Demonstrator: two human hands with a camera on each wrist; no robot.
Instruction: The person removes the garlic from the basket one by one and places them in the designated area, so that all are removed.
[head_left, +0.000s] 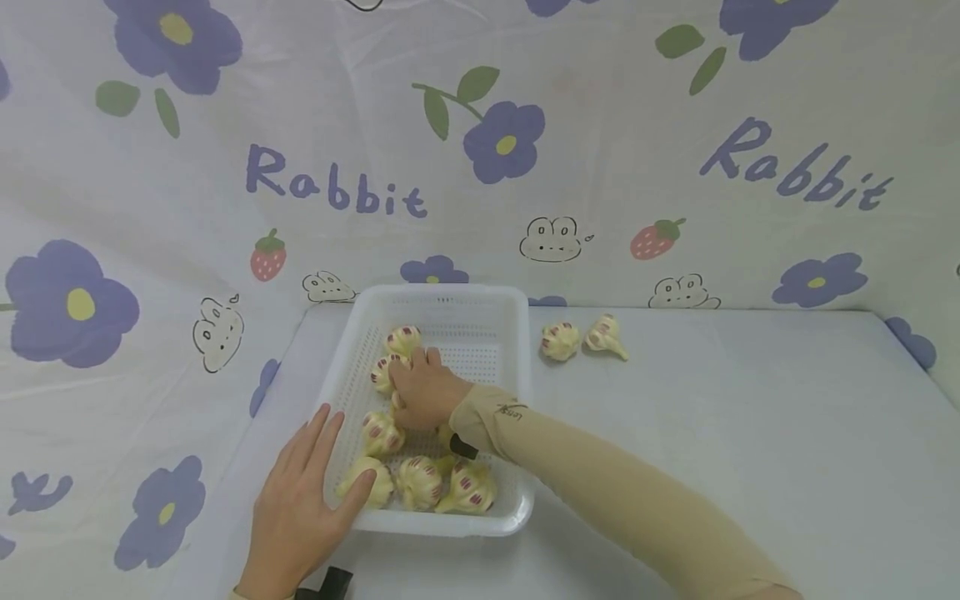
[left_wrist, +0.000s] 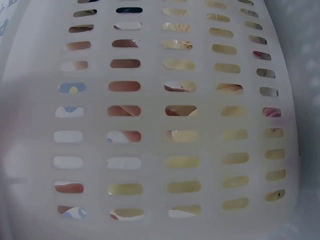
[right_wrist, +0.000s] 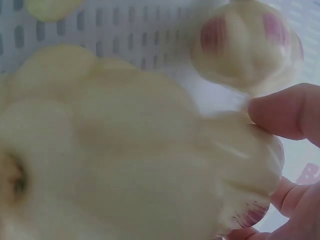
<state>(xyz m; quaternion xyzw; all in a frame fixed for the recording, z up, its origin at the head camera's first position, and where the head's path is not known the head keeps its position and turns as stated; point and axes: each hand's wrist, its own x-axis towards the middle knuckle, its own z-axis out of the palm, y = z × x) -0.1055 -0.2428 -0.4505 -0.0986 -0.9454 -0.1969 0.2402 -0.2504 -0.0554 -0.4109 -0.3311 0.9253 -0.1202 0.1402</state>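
Observation:
A white plastic basket (head_left: 519,333) with slotted walls holds several cream garlic bulbs (head_left: 422,482) streaked with purple. My right hand (head_left: 429,390) reaches down inside it, near the left wall. Thumb and fingers hold a garlic bulb (right_wrist: 245,160) in the right wrist view; another bulb (right_wrist: 245,45) lies beside the thumb, and a large blurred one (right_wrist: 120,150) fills the foreground. With its fingers straight, my left hand (head_left: 300,492) lies along the basket's near left corner, the thumb over the rim. The left wrist view shows mostly the slotted wall (left_wrist: 150,150), with bulbs visible through it.
Two more garlic bulbs, one round (head_left: 560,342) and one with a longer stem (head_left: 606,335), lie on the white table (head_left: 712,433) right of the basket. A flower-and-rabbit printed cloth (head_left: 600,150) hangs behind the table and along its sides.

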